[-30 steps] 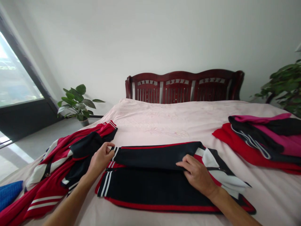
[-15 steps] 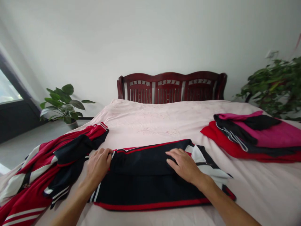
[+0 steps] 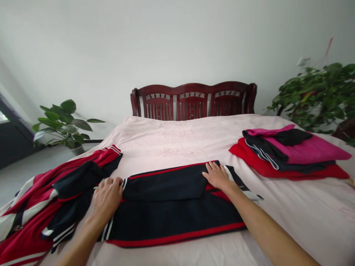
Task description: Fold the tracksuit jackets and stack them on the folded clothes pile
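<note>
A folded navy jacket (image 3: 166, 218) with red edging and white-striped ribbing lies before me on the bed. At its upper left corner, my left hand (image 3: 107, 195) is closed on the striped end, fingertips partly hidden. My right hand (image 3: 217, 177) lies flat with fingers a little apart on the far right part of the navy sleeve (image 3: 169, 183). Red and white cloth shows around and beyond that wrist, partly covered by my forearm. Just left of my left hand, a loose red, white and navy jacket (image 3: 41, 199) lies rumpled.
A stack of folded clothes (image 3: 285, 157), magenta, dark and red, sits on the right of the pink bedsheet (image 3: 177, 138). Behind the bed stands a dark wooden headboard (image 3: 191, 103). Potted plants grow at left (image 3: 65, 123) and right (image 3: 318, 96).
My right hand has moved to the far edge of the sleeve and flattened there. The sleeve now lies straighter, and red cloth shows below it. The view has shifted slightly right.
</note>
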The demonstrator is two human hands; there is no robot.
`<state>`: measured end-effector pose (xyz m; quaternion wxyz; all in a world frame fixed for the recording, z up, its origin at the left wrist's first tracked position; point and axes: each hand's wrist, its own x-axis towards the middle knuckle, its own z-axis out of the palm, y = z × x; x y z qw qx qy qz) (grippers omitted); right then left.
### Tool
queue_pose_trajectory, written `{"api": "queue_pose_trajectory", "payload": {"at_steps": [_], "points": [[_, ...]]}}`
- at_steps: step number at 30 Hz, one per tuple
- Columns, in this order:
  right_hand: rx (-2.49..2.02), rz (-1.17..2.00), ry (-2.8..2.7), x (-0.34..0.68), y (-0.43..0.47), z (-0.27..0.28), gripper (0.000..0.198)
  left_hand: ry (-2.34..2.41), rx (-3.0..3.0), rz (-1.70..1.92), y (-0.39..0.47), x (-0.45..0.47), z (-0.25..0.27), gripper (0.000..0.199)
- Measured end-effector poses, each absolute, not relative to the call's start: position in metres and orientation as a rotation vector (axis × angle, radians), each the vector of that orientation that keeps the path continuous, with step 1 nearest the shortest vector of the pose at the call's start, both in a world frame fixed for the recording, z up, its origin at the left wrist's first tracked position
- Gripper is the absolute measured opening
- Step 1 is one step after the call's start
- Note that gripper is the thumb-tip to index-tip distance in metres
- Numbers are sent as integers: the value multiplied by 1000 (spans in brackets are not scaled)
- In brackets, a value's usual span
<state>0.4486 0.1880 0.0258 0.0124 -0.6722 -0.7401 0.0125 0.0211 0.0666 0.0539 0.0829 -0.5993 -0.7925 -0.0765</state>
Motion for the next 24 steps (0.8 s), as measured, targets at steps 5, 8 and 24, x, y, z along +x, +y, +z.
{"api": "queue_pose_trajectory", "payload": {"at_steps": [5, 8, 24], "points": [[-1716, 19, -2408, 397, 141, 43, 62, -2052, -2186, -419, 61, 57, 47, 38], [-1362, 45, -2592, 378, 112, 30, 59, -1926, -2273, -332, 61, 67, 29, 43], [-1888, 212, -2000, 421, 79, 24, 32, -1957, -2450, -193, 58, 56, 28, 62]]}}
